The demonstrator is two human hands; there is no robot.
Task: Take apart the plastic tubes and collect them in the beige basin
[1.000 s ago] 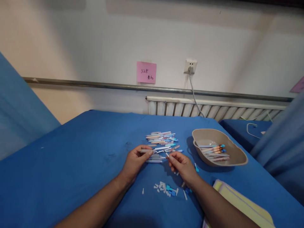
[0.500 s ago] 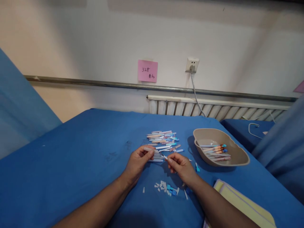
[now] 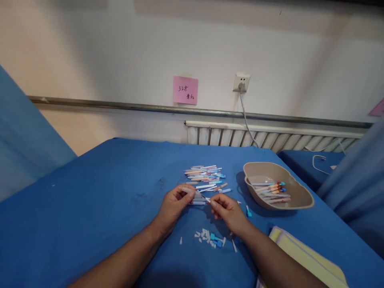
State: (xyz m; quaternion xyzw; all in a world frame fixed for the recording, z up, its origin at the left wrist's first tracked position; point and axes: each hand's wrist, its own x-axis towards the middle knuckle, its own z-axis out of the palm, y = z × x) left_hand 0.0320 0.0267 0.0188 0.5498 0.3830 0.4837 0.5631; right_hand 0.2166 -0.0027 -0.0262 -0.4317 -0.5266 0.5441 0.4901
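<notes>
Head view: nearest lie loose white tips (image 3: 205,235) and blue pieces (image 3: 219,243), with a folded yellow cloth (image 3: 306,256) to their right, partly covered by the right forearm (image 3: 276,256). Just beyond, the left hand (image 3: 171,206) pinches a greyish pen barrel (image 3: 186,189) between thumb and fingers; its long axis runs left to right, front end sloping slightly down toward the right hand (image 3: 226,209) — which grips a slim white piece (image 3: 207,199) angled back up-left at that end. Whether the two touch, I cannot tell. Farther off lie more pens (image 3: 204,174), mostly sideways; right of them stands a beige tray (image 3: 303,196), near the right edge. Blue sheet (image 3: 99,192) spreads widely leftward — and back to the radiator (image 3: 228,137).
</notes>
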